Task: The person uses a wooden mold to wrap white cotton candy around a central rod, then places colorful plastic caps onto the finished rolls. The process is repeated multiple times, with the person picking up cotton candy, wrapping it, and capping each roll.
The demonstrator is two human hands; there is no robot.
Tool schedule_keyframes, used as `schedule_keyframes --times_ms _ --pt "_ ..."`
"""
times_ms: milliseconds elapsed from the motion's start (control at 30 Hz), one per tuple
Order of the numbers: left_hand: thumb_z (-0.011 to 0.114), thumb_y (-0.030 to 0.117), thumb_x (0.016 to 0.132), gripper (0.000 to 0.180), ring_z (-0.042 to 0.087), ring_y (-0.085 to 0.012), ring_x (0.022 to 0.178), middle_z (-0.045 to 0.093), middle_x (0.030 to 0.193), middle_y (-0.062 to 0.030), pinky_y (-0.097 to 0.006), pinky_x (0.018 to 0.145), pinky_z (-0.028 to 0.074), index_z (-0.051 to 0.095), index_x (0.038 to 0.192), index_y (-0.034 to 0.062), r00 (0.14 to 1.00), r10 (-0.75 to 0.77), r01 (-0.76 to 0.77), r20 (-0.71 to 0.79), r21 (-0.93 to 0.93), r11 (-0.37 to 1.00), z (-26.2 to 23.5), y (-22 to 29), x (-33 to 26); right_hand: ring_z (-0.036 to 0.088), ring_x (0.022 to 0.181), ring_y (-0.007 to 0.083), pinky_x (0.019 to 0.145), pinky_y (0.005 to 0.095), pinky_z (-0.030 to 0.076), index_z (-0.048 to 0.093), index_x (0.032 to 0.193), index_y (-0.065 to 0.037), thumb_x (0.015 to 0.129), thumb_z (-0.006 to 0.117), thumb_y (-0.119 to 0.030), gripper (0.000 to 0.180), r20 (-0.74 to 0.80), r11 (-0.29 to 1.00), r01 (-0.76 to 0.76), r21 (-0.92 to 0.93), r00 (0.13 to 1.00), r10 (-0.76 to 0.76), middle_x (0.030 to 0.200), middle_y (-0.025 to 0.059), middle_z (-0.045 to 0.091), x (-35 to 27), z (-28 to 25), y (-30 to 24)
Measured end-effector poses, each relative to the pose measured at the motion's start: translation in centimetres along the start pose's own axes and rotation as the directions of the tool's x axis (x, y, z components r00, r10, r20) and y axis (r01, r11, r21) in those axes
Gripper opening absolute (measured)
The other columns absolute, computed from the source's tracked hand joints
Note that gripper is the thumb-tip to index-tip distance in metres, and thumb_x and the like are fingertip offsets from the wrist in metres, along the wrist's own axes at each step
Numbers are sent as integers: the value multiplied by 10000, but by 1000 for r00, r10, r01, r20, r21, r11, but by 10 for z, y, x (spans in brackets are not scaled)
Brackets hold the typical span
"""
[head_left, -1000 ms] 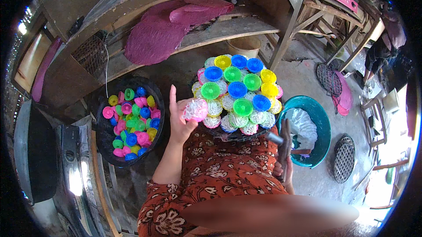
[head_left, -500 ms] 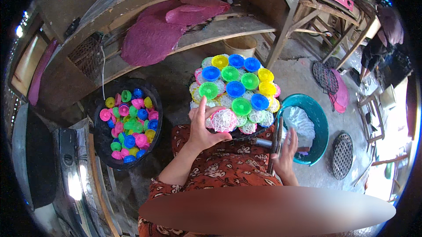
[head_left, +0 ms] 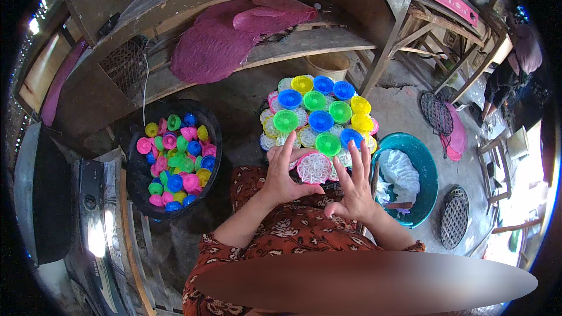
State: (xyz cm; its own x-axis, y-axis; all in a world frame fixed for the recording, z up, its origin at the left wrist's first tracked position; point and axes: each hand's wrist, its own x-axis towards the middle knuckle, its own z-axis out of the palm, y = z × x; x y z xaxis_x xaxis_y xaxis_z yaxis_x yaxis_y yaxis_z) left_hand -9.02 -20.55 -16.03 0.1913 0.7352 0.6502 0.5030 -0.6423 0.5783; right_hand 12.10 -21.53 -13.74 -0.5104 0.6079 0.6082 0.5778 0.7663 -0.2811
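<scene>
Fingers: the left ones (head_left: 288, 147) are spreading apart beside the cup, though I cannot tell whether they are gripping it; the right ones (head_left: 355, 158) are standing loose and parted, grasping nothing.
Black basin: it (head_left: 200, 114) is holding loose pink, green, blue and yellow cups (head_left: 175, 183).
Left forearm: it (head_left: 243, 222) is slanting up and inward from the lower edge.
Left hand: it (head_left: 280, 180) is pointing one finger upward, while another is reaching sideways to the cup's left rim and the thumb is stretching right, below the cup.
Pink-rimmed cup: filled with white strands, it (head_left: 315, 169) is lying between the hands, at the near edge of the mound (head_left: 321, 121) of cups.
Right hand: it (head_left: 358, 196) is tilting left, its fingertips near the cup's right side, its thumb sticking out below.
Right forearm: it (head_left: 389, 229) is leaning inward.
Teal basin: it (head_left: 432, 184) is holding a white mass (head_left: 404, 172).
</scene>
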Motion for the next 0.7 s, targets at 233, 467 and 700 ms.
schedule_keyframes --times_ms 233,467,700 --pt "776 597 546 1250 535 -193 990 639 1111 -52 -401 952 233 128 1408 -35 999 24 -23 29 -19 1000 -1 -4 0 110 1337 493 1034 643 95 425 1352 -186 649 436 -815 944 100 987 -20 160 995 4 1448 233 204 0 -3 0" --pt "792 566 540 1238 520 -186 1011 639 1119 -33 -409 942 238 136 1411 -22 996 4 4 89 -90 996 -1 -4 -1 63 1347 484 1042 642 51 567 1230 -302 613 465 -820 812 210 982 154 110 962 -175 1462 188 203 -3 -10 7" --pt "808 551 514 1231 499 -189 1067 631 1110 -8 -439 945 238 174 1410 -6 994 62 -71 91 101 992 0 3 0 65 1347 480 1037 649 57 610 1182 -291 605 495 -808 782 250 974 187 128 944 -214 1459 195 209 7 -15 0"
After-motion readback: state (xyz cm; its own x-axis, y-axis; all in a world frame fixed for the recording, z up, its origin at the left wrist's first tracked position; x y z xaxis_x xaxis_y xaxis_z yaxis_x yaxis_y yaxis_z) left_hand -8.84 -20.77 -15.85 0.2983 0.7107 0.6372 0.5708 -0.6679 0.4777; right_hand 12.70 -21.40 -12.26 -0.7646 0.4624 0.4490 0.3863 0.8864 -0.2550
